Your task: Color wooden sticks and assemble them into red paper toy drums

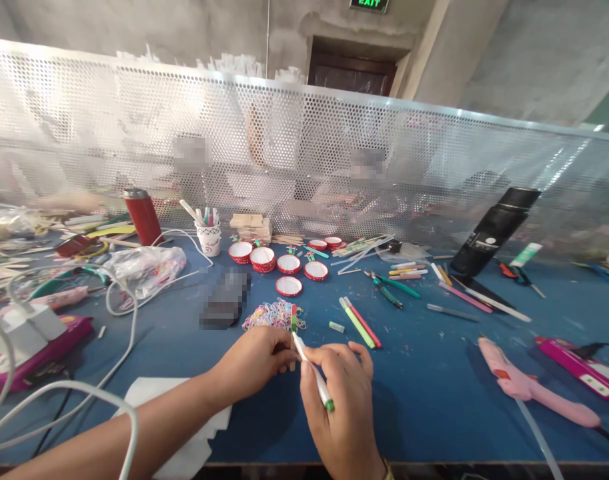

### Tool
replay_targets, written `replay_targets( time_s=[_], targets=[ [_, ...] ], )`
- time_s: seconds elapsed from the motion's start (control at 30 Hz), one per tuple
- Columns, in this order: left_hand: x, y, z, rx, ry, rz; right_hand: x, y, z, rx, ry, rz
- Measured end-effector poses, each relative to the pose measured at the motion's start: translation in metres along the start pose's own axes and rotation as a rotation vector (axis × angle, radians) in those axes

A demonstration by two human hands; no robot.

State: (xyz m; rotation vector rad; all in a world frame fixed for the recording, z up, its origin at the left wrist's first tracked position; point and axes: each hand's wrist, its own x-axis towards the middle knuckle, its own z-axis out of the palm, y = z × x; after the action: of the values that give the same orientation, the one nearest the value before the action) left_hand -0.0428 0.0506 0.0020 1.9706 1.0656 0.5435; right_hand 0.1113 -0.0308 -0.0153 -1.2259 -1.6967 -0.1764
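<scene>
My left hand (261, 357) pinches a narrow wooden craft stick (293, 313) upright; its upper end is coloured red, with green below. My right hand (341, 400) grips a white marker (311, 367) with a green end cap, its tip touching or nearly touching the green part of the stick. Just behind my left hand lies a pile of pastel rubber bands or loops (269, 315). To the right are a green marker (357, 323), a red marker (365, 323) and a small pale green cap (337, 327).
Several red-rimmed round lids (289, 287) stand behind the pile. A blurred dark object (227, 300) lies left. Pliers (384, 290), a pink glue gun (529, 383) and a black bottle (494, 233) are right. White cables (129, 333) cross the left; a perforated metal screen (304, 133) stands behind.
</scene>
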Motion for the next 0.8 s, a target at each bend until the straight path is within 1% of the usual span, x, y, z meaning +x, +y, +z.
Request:
replay_targets(
  time_s=[0.13,0.33,0.6,0.8],
  targets=[
    [-0.0005,0.0004,-0.0002,0.005,0.009,0.002,0.0003,0.0008,0.0012,-0.005,-0.004,0.005],
    [-0.0002,-0.0022,-0.0004,0.007,-0.009,-0.008,-0.0016,0.0027,0.0024,-0.023,0.033,0.030],
    [-0.0007,0.0033,-0.0003,-0.001,0.007,-0.017,-0.0012,0.0003,0.0005,0.006,0.021,0.004],
    [0.0003,0.0014,-0.0002,0.002,0.012,-0.029,-0.0011,0.0009,0.0013,-0.004,0.024,0.021]
  ],
)
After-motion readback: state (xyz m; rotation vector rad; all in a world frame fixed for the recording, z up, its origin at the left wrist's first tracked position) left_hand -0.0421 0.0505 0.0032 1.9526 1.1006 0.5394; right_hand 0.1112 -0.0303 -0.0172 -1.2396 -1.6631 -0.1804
